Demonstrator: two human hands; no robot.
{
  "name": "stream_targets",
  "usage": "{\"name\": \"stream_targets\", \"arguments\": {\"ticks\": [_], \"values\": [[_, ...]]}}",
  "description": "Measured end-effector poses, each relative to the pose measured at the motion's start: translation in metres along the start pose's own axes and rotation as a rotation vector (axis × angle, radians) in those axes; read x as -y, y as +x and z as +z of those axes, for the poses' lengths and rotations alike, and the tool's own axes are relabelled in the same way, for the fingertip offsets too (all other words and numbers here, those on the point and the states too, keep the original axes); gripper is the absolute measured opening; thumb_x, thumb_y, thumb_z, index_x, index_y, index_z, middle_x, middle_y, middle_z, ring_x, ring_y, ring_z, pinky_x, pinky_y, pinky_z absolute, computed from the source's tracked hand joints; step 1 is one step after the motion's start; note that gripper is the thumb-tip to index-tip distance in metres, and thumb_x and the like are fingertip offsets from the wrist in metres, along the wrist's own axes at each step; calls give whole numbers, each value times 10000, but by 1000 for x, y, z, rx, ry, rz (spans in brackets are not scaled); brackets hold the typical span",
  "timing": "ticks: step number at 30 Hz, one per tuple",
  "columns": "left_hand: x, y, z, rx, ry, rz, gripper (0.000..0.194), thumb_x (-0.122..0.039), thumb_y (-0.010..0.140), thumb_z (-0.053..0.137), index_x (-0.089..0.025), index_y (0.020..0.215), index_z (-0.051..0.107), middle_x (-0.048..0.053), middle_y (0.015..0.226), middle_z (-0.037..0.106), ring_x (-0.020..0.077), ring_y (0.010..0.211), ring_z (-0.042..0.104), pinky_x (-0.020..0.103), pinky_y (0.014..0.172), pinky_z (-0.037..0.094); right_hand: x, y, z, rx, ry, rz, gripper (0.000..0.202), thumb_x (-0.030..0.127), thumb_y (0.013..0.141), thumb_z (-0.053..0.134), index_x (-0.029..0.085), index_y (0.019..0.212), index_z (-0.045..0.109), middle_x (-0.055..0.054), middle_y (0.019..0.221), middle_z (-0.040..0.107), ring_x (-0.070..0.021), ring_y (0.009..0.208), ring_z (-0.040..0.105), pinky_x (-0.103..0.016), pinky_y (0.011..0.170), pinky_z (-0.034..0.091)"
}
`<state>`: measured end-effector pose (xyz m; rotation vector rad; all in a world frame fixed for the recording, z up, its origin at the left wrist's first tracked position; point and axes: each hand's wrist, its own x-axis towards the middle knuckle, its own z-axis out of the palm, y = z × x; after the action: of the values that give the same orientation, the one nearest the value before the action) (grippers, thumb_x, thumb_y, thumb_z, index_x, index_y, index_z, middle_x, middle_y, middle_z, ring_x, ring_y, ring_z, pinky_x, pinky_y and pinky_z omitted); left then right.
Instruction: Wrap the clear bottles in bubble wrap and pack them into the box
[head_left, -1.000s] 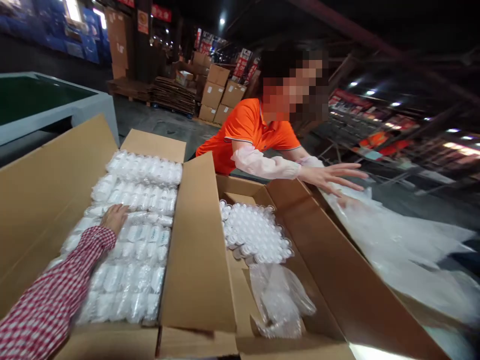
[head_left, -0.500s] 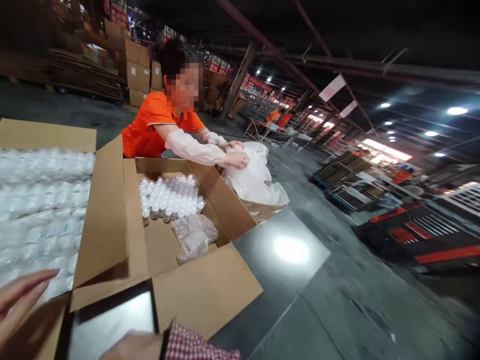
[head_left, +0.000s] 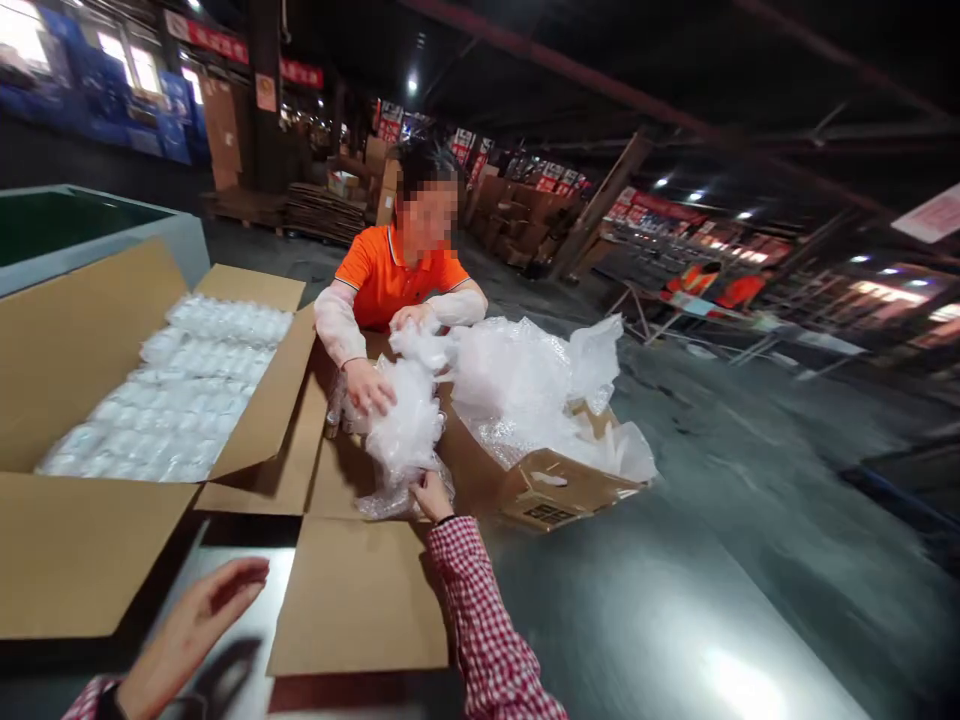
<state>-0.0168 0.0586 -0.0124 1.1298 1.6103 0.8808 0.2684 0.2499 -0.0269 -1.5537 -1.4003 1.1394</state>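
Observation:
My right hand [head_left: 433,495], in a checked sleeve, reaches over the near flap of a cardboard box [head_left: 330,470]. Its fingers are pinched on the edge of the clear bubble wrap [head_left: 405,415] heaped in that box. My left hand [head_left: 199,625] is open above the metal table [head_left: 251,580], fingers together and slightly bent, holding nothing. From across the box, a co-worker's hand [head_left: 367,385] presses on the wrap and the other hand [head_left: 416,318] grips more of it. The wrap mostly hides the small white-topped bottles beneath; a few show at its left edge.
At left stands an open box [head_left: 82,530] with rows of wrapped white bottles [head_left: 187,400]. A smaller box [head_left: 570,490] overflowing with bubble wrap [head_left: 517,375] sits at right. The co-worker in orange [head_left: 375,270] leans in from the far side.
My view has swung left. My right hand has reached forward to the bubble wrap. The co-worker's hands have moved from the right-hand box, and wrap now covers the bottles.

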Motion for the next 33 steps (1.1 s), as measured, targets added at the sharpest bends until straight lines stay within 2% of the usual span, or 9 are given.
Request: {"name": "stream_targets", "arguments": {"ticks": [5, 9, 13, 15, 17, 21, 26, 29, 33], "values": [[-18, 10, 51, 76, -284, 42, 647, -573, 699, 618, -236, 1234, 483, 128, 1359, 508, 258, 1256, 477, 394, 1032, 421, 3, -33, -8, 223, 392, -14, 356, 273, 606, 712, 135, 924, 631, -32, 792, 661, -169, 711, 599, -296, 672, 485], [-20, 9, 100, 206, -537, -62, 827, -564, 660, 675, -218, 1335, 346, 180, 1479, 319, 240, 1283, 445, 360, 991, 444, 5, -69, -7, 226, 594, -36, 304, 349, 647, 661, 175, 891, 603, -4, 766, 654, -145, 670, 588, -276, 680, 471], [-28, -5, 131, 361, -750, -46, 561, -461, 727, 661, -209, 1206, 510, 158, 1298, 553, 237, 1072, 620, 375, 885, 507, -5, -94, -6, 216, 822, -6, 298, 307, 660, 690, 178, 920, 619, -19, 821, 676, -158, 728, 605, -279, 724, 480], [-30, -12, 135, 326, -817, -15, 430, -400, 702, 704, -193, 1063, 599, 116, 1098, 668, 209, 945, 663, 339, 843, 517, -11, -101, -8, 203, 908, 13, 326, 267, 645, 719, 181, 946, 630, -28, 881, 689, -170, 788, 616, -283, 767, 481], [-32, -16, 134, 202, -843, -14, 336, -361, 670, 742, -188, 934, 628, 59, 932, 692, 160, 832, 664, 272, 779, 515, -18, -105, -11, 203, 947, -4, 397, 240, 649, 726, 201, 1029, 616, -28, 946, 693, -176, 845, 622, -295, 813, 478], [-34, -21, 124, 15, -852, 14, 265, -360, 692, 737, -168, 833, 622, -13, 765, 640, 89, 671, 586, 185, 635, 464, -28, -112, -18, 302, 1000, -11, 515, 212, 644, 743, 230, 1133, 582, -33, 1008, 692, -201, 923, 630, -335, 868, 475], [-40, -30, 112, -107, -824, 91, 283, -374, 663, 763, -148, 707, 598, -58, 609, 559, 58, 546, 465, 149, 507, 360, -38, -122, -15, 452, 995, 75, 446, 261, 619, 773, 208, 1039, 631, -57, 993, 706, -237, 893, 655, -376, 822, 503], [-47, -39, 110, -119, -830, 106, 299, -426, 703, 716, -155, 714, 591, -47, 609, 571, 73, 535, 466, 173, 515, 373, -40, -128, -4, 419, 946, 95, 381, 301, 657, 765, 179, 996, 638, -60, 937, 716, -228, 849, 664, -364, 789, 513], [-54, -46, 111, -117, -817, 120, 369, -507, 796, 575, -156, 901, 615, 26, 761, 650, 135, 641, 551, 228, 580, 428, -41, -132, 8, 384, 908, 128, 315, 403, 743, 691, 175, 954, 645, -54, 875, 716, -207, 795, 662, -349, 756, 515]]}}
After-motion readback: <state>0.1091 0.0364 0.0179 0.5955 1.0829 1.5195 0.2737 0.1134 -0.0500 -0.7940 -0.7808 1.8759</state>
